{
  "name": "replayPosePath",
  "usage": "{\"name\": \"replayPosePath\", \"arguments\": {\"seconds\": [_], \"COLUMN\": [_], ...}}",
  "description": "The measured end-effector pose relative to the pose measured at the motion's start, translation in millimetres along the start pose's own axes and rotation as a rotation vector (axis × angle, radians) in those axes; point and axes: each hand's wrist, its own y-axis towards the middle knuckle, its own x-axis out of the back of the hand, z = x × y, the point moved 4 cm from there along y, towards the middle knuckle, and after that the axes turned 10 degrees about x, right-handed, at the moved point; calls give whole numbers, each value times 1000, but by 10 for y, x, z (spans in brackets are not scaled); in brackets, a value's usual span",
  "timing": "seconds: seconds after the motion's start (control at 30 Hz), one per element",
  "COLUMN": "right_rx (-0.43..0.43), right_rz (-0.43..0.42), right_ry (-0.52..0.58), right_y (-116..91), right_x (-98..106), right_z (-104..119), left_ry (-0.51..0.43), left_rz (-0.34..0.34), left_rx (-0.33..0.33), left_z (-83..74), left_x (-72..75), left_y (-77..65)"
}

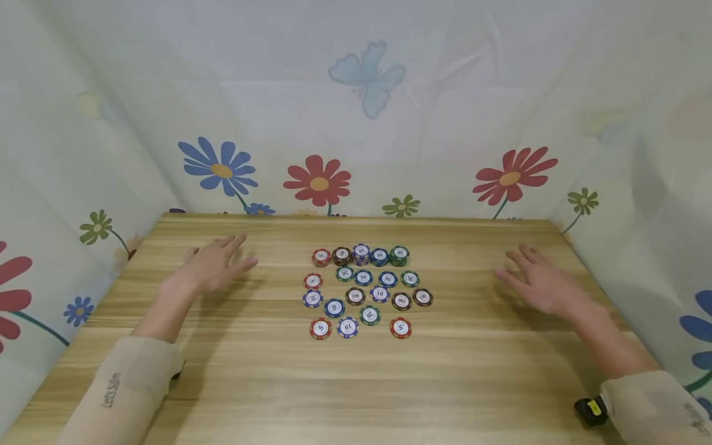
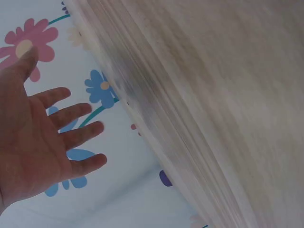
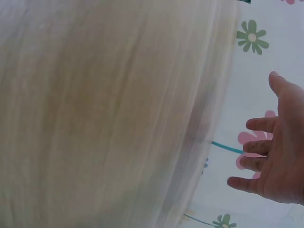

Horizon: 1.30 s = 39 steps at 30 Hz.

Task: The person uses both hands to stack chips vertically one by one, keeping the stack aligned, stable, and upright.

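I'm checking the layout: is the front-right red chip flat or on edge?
Flat: the red chip shows its whole face, marked 5, from above.

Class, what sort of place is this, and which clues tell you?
Probably a small staged tabletop booth: poker chips are laid out on a wood-grain table, and creased flower-print sheeting stands behind it and along both sides.

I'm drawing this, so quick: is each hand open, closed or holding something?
Left hand: open, holding nothing.
Right hand: open, holding nothing.
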Motion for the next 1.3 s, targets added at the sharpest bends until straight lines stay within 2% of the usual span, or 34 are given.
{"name": "replayPosePath", "arguments": {"seconds": [0.2,0.43,0.53,0.7,0.87,1.3], "right_rx": [48,132,140,140,209,293], "right_rz": [-38,-78,-86,-72,-61,-5], "right_ry": [8,5,0,-2,-1,2], "right_y": [-1,71,107,148,171,301], "right_x": [-17,3,-12,-70,-156,-295], "right_z": [147,336,407,509,661,987], "left_ry": [-3,25,32,21,11,6], "left_rz": [-17,-26,-20,-8,29,84], "left_rx": [-16,-76,-94,-120,-141,-166], "left_z": [-81,-280,-345,-458,-564,-891], "left_x": [-16,3,-12,-65,-142,-195], "left_y": [47,73,95,137,154,273]}}
